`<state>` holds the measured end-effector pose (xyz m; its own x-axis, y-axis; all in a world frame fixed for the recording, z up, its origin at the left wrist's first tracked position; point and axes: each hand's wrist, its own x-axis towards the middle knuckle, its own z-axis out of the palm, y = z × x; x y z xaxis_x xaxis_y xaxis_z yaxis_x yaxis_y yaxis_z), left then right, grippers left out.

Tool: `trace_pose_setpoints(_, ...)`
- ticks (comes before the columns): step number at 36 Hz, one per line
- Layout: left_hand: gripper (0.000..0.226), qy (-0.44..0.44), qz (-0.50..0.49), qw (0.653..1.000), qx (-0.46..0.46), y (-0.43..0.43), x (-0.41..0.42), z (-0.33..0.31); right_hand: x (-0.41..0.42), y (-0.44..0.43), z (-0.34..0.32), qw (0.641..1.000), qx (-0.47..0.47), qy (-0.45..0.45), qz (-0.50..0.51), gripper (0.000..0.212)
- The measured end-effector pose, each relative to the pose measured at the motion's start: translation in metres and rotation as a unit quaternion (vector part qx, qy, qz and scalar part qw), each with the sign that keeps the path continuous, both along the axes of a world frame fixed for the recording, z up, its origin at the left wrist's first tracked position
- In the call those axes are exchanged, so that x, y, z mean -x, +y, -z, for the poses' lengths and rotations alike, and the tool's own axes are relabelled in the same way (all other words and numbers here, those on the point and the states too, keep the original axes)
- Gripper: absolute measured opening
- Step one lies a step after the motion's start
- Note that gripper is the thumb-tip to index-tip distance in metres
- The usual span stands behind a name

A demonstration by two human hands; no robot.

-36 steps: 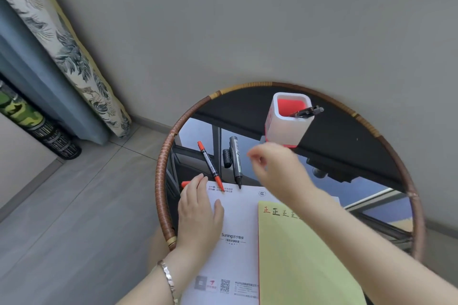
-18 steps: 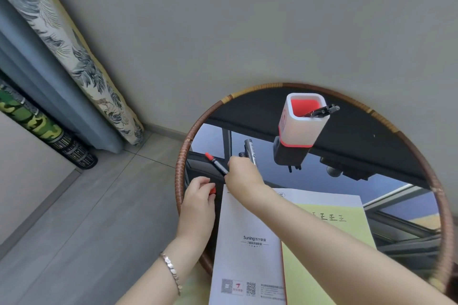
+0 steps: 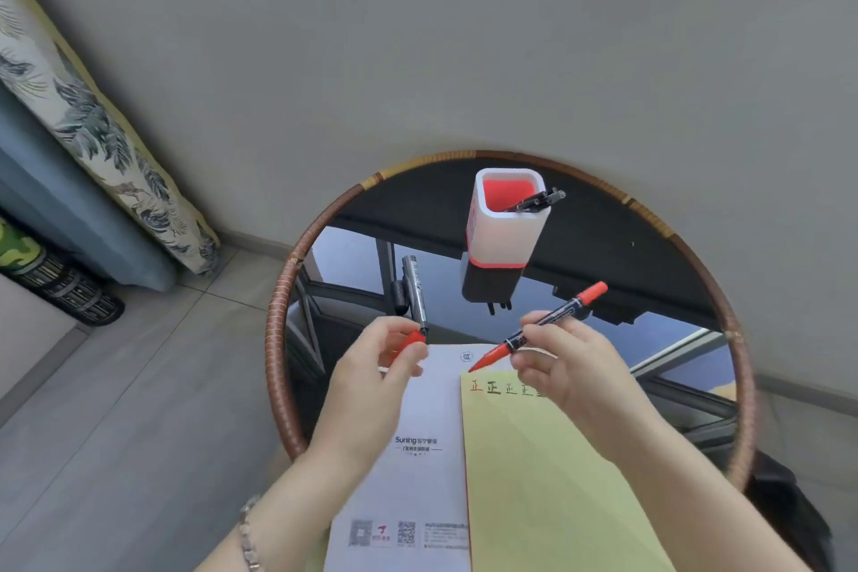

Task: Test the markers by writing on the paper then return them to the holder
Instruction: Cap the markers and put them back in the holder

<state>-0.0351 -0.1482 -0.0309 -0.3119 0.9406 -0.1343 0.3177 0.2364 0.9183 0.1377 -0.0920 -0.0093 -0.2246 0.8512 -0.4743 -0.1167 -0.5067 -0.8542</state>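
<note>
On the round glass table [image 3: 696, 274], right hand [image 3: 575, 367] grips the uncapped red marker [image 3: 538, 330], left hand [image 3: 371, 381] pinches its cap [image 3: 412, 338]; recap squarely, mid-frame.

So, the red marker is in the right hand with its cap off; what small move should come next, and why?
Probably lower the red marker in the right hand to the yellow paper and write a test mark. Its bare tip hangs just above the paper's top corner, and the left hand holds the red cap aside.
</note>
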Motion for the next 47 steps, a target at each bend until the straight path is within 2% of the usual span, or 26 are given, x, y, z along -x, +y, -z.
trace_pose_setpoints(4, 0.012, -0.073, 0.048, 0.996, 0.011, 0.000, -0.027, -0.017, -0.018, -0.007, -0.004, 0.993, -0.003, 0.065, 0.096, 0.012)
trace_pose_setpoints(9, 0.012, -0.096, 0.069, 0.993, 0.017, -0.003, -0.042, -0.022, -0.031, -0.016, -0.006, 0.986, -0.048, 0.083, 0.134, 0.012)
trace_pose_setpoints(14, 0.014, -0.148, 0.056, 0.987, 0.010, -0.007, -0.048, -0.025, -0.036, -0.026, -0.007, 0.983, -0.090, 0.077, 0.139, 0.015)
trace_pose_setpoints(26, 0.016, -0.126, 0.074, 0.989, 0.005, -0.008, -0.050, -0.024, -0.034, -0.033, -0.009, 0.984, -0.097, 0.073, 0.130, 0.014)
trace_pose_setpoints(34, 0.022, -0.140, 0.077, 0.987, -0.004, -0.008, -0.052, -0.023, -0.032, -0.038, -0.008, 0.987, -0.088, 0.075, 0.113, 0.012)
trace_pose_setpoints(39, 0.023, -0.146, 0.080, 0.986, -0.014, -0.010, -0.054, -0.024, -0.031, -0.041, -0.009, 0.988, -0.113, 0.050, 0.090, 0.014)
trace_pose_setpoints(41, 0.023, -0.133, 0.082, 0.988, -0.021, -0.010, -0.054, -0.025, -0.030, -0.044, -0.011, 0.988, -0.130, 0.044, 0.076, 0.013)
trace_pose_setpoints(44, 0.021, -0.038, 0.126, 0.990, -0.048, -0.009, -0.052, -0.023, -0.030, -0.046, -0.014, 0.986, -0.139, 0.058, 0.073, 0.008)
trace_pose_setpoints(47, 0.005, 0.051, 0.195, 0.975, -0.093, -0.010, -0.050, -0.021, -0.032, -0.046, -0.015, 0.986, -0.127, 0.085, 0.073, 0.034)
